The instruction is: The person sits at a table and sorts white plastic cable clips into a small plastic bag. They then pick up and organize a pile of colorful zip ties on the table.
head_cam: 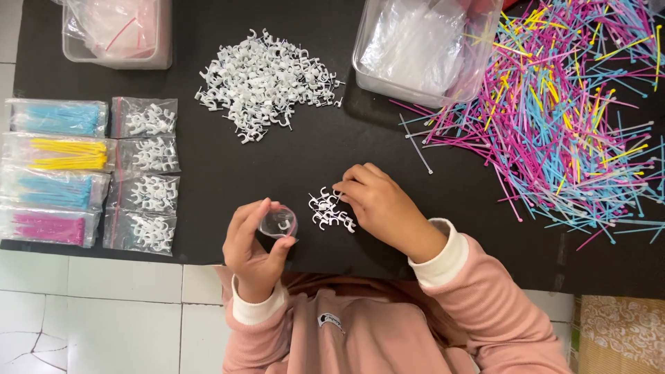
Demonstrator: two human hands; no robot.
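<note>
My left hand (253, 251) holds a small clear round cup (278, 223) tilted toward me, with a white clip inside it. My right hand (377, 204) rests on the black mat (291, 159), its fingertips touching a small cluster of white cable clips (329, 210) just to its left. The cup sits a short way left of that cluster. A large heap of the same white clips (267, 83) lies farther up the mat.
Clear bags of white clips (144, 173) and bags of blue, yellow and pink cable ties (55, 173) lie in rows at the left. A spread of loose coloured cable ties (575, 118) covers the right. Two clear plastic tubs (422, 48) (118, 31) hold empty bags.
</note>
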